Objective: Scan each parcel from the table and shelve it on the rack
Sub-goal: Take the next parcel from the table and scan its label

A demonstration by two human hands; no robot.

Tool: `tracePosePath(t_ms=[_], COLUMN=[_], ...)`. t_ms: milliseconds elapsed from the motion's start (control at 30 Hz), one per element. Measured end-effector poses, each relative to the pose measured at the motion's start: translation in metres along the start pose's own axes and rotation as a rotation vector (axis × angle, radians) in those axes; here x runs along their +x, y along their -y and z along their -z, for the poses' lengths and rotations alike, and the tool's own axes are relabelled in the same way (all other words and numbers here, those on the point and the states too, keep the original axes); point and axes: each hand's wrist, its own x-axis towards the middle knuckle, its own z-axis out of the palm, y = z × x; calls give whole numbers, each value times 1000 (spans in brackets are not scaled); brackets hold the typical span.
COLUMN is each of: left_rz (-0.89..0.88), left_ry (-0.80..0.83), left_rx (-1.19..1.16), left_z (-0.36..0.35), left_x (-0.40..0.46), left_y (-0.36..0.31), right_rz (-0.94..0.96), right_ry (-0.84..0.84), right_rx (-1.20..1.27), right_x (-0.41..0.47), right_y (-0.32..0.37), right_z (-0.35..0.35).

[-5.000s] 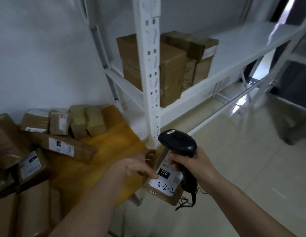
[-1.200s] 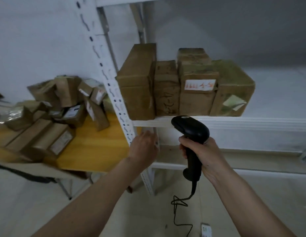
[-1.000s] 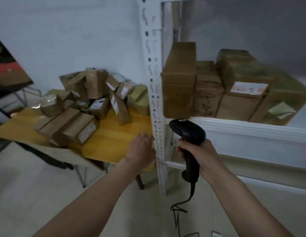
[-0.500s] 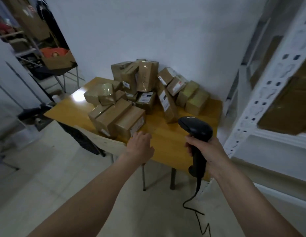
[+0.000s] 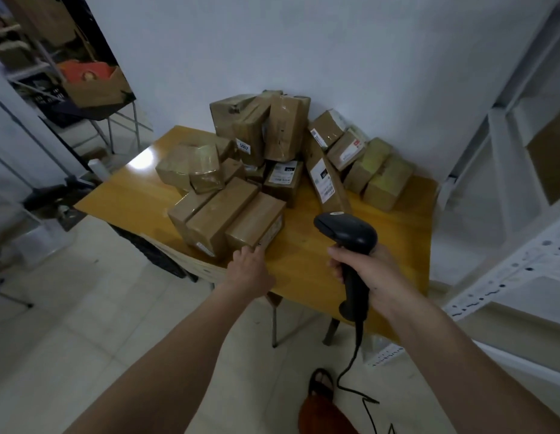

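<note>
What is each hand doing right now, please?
Left hand: holds nothing, fingertips reaching the nearest parcel; grip cannot be told.
Right hand: grips the barcode scanner.

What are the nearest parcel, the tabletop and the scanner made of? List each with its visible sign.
Nearest parcel: brown cardboard, apparently taped; a faint sheen on the top. The left hand touches its near end.
Tabletop: looks like varnished wood or laminate; yellow-orange and glossy, with a glare patch.
Scanner: probably matte black plastic, moulded; the right hand grips it.
</note>
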Motion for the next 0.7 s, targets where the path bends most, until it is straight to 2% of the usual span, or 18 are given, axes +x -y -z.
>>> tracePosePath(t_ms=[400,600,700], left_rz=[104,149,170], left_ry=[11,42,6], left_rx=[-3,38,69], left_z=[16,5,2], left_x=[118,151,162], left_y=[2,9,8], right_rz=[-86,-139,-143], right_ry=[25,-6,-36], right_rx=[-19,-15,-1], right_x=[120,152,162], right_y=[31,37,39], right_z=[-18,-20,-20])
